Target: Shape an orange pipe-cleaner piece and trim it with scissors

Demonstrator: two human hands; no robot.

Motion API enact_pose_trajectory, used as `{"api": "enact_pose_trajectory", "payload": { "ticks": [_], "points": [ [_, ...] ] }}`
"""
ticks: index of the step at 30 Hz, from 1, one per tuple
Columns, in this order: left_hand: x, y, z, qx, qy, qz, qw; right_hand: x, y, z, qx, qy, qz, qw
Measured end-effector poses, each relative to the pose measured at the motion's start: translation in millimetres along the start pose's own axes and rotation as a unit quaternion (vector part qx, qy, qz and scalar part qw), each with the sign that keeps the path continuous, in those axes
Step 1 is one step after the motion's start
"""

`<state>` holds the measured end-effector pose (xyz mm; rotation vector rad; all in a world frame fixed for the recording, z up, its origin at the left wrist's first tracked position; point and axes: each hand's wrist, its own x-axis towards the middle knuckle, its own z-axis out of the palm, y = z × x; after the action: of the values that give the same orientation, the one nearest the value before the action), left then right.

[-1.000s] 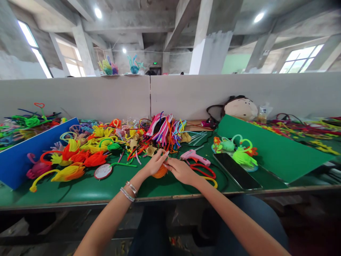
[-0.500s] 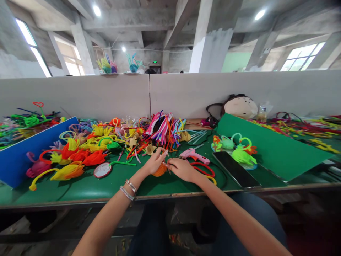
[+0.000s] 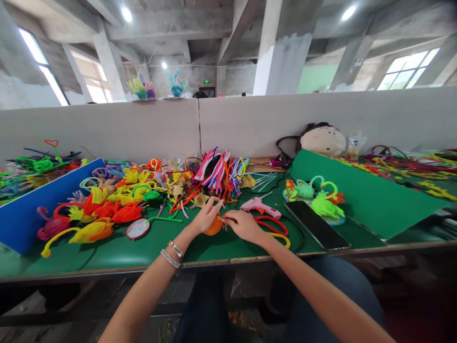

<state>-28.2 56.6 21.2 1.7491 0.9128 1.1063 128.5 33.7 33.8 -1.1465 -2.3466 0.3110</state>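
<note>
Near the table's front edge, my left hand (image 3: 206,217) is closed round a round orange piece (image 3: 214,226), which shows below its fingers. My right hand (image 3: 243,225) touches the right side of that piece with its fingers pinched together; what lies between the fingertips is too small to tell. A pink glue gun (image 3: 261,206) lies just beyond my right hand. Red and yellow fuzzy stems (image 3: 273,225) lie beside the right wrist. To the left is a round white disc (image 3: 137,229) with a green stem.
Fuzzy swan shapes (image 3: 93,230) lie left, beside a blue board (image 3: 53,202). A stem bundle (image 3: 217,174) stands behind my hands. A black phone (image 3: 317,226), a green swan (image 3: 326,207) and a green board (image 3: 360,195) are to the right.
The view has shifted very slightly. Both hands stay at the orange piece with almost the same grip.
</note>
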Motion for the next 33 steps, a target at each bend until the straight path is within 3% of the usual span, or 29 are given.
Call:
{"api": "enact_pose_trajectory", "payload": {
  "ticks": [14, 21, 26, 33],
  "points": [
    [-1.1, -0.5, -1.4, 0.028, 0.009, 0.012, 0.999, 2.1, 0.5, 4.3, 0.064, 0.006, 0.034, 0.997],
    [0.3, -3.8, -0.6, 0.012, 0.006, 0.009, 1.000, 1.9, 8.3, -0.1, 0.240, -0.115, 0.054, 0.962],
    [1.0, -4.7, 0.4, -0.029, 0.000, 0.008, 1.000, -1.7, 4.0, -1.2, 0.030, -0.044, -0.016, 0.998],
    [2.9, -7.6, -2.1, -0.044, 0.005, -0.010, 0.999, -2.0, 3.4, -2.8, -0.169, -0.073, -0.134, 0.974]
  ]
}}
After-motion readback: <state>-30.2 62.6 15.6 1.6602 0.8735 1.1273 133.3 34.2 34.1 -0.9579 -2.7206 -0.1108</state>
